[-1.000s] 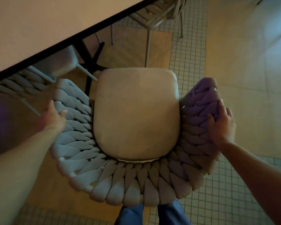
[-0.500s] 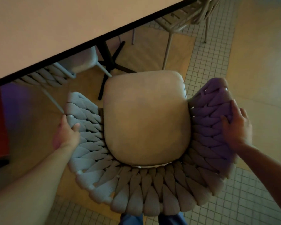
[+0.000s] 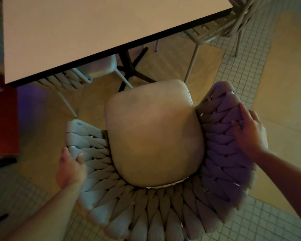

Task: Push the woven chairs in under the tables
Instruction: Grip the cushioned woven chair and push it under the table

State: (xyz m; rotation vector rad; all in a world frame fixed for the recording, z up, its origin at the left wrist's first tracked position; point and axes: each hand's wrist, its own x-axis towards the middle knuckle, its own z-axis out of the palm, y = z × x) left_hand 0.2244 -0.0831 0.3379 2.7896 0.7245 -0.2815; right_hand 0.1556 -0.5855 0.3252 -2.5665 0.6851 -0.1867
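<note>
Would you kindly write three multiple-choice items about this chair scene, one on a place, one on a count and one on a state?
1. Where does the woven chair stand?
A. fully under the table
B. in front of the table edge, seat uncovered
C. upside down on the tabletop

2. How many hands touch the chair?
A. none
B. one
C. two

3. What lies on the seat cushion?
A. nothing
B. a bag
C. a plate

Answers: 1 B, the whole cushion shows clear of the table edge. 2 C, the left hand grips one woven side, the right hand the other. 3 A, the cushion is bare.
</note>
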